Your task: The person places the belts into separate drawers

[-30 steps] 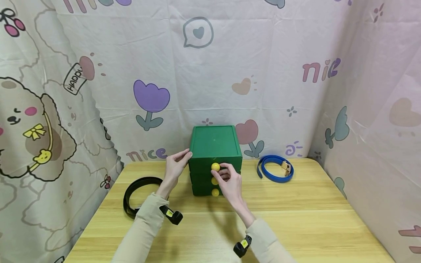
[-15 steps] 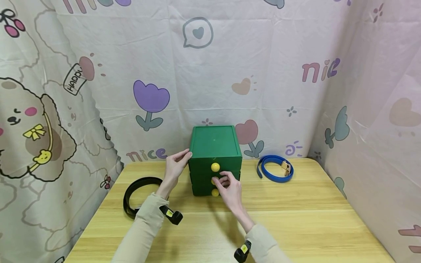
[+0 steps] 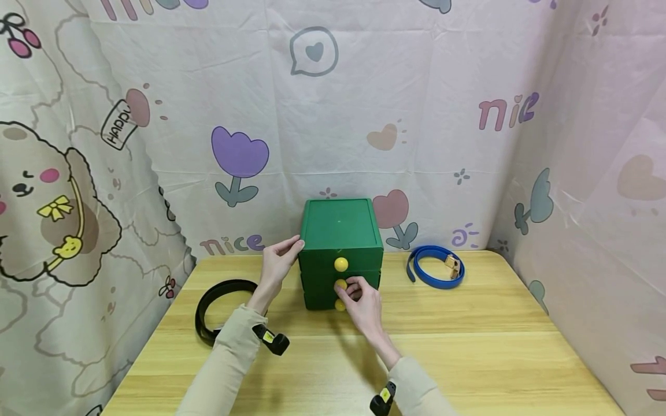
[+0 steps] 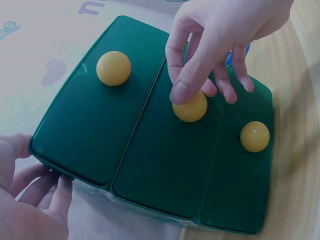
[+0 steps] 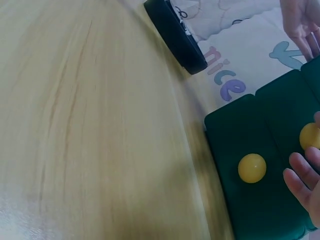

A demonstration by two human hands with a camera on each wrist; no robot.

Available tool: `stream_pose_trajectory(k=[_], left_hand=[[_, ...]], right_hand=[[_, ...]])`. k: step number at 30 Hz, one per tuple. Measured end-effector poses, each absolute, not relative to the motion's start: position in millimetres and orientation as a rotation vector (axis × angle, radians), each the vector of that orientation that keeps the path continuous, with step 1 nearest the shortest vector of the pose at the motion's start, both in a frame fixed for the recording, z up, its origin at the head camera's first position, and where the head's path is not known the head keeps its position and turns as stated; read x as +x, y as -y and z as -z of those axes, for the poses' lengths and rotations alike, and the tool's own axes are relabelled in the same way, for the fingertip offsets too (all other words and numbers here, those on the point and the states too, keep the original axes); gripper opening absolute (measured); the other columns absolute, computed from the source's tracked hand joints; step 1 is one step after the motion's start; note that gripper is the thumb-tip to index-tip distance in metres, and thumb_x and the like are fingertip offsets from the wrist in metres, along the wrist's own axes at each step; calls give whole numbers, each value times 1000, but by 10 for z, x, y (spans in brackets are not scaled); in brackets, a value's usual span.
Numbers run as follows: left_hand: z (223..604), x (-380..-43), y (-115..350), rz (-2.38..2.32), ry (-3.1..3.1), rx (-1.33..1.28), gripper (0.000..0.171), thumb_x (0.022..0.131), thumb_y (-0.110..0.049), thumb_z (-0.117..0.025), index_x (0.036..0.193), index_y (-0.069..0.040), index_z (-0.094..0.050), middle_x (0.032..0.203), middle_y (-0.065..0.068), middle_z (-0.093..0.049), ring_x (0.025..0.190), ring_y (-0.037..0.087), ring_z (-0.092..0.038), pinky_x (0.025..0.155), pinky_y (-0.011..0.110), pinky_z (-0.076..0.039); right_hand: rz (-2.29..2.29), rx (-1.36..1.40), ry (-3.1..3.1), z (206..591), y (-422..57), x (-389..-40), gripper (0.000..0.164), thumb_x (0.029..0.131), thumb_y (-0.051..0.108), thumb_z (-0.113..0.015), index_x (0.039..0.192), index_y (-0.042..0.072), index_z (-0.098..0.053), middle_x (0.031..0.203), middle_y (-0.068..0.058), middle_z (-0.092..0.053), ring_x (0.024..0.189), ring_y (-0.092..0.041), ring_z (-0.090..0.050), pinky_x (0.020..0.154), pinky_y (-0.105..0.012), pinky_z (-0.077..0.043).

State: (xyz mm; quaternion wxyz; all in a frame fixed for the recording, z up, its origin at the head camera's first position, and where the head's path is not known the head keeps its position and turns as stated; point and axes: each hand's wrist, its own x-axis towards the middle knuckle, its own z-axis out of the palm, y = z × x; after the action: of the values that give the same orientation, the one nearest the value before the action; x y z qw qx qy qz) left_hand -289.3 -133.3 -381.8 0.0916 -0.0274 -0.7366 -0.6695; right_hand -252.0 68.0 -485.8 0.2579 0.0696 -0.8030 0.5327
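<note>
A green cabinet of three stacked drawers [image 3: 340, 225] stands at the back middle of the table, each front bearing a round yellow knob. My left hand [image 3: 274, 266] holds its upper left front corner, thumb above and the other fingers along the side. At the middle knob [image 4: 191, 109], my right hand [image 3: 366, 303] pinches with thumb and fingertips, covering part of it. The top knob [image 3: 340, 264] and bottom knob [image 4: 255, 136] are untouched. All the drawer fronts look flush.
A coiled black belt [image 3: 204, 312] lies left of the cabinet, partly behind the left forearm. To the right lies a coiled blue belt [image 3: 439, 283] with a gold buckle. Patterned cloth [image 3: 322, 133] hangs behind the wooden table [image 3: 468, 352].
My right hand has left the top knob, moved down and taken hold of the middle one. The left hand has stayed at the cabinet's corner.
</note>
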Motion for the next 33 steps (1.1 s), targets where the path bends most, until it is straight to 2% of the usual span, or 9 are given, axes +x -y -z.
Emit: stream_pose_trajectory(k=[9,19,33], left_hand=[[3812,-2881,1337,1996,2187,-92,38,98,-17,-67,134,-4,-65,136,20,-64,94,-12,-63,81,11,-51],[3805,-2878,1333,1996,2184,-93,38,98,-17,-67,133,-4,-65,136,20,-64,93,-13,-63,81,10,-51],[3802,-2882,1338,1997,2191,-87,38,98,-17,-67,134,-4,-65,136,19,-64,94,-12,-63,81,10,-51]], right_hand=[[-1439,166,2207,4862,-675,-2517,23,83,27,-83,94,11,-71,76,-2,-72,64,-7,-66,63,-19,-52],[-1506,183,2208,4880,-653,-2542,25,83,27,-83,94,10,-69,83,-9,-78,70,-17,-75,64,-21,-58],[-1496,163,2222,4849,-647,-2544,20,83,23,-82,91,10,-69,79,-7,-77,66,-12,-72,62,-19,-55]])
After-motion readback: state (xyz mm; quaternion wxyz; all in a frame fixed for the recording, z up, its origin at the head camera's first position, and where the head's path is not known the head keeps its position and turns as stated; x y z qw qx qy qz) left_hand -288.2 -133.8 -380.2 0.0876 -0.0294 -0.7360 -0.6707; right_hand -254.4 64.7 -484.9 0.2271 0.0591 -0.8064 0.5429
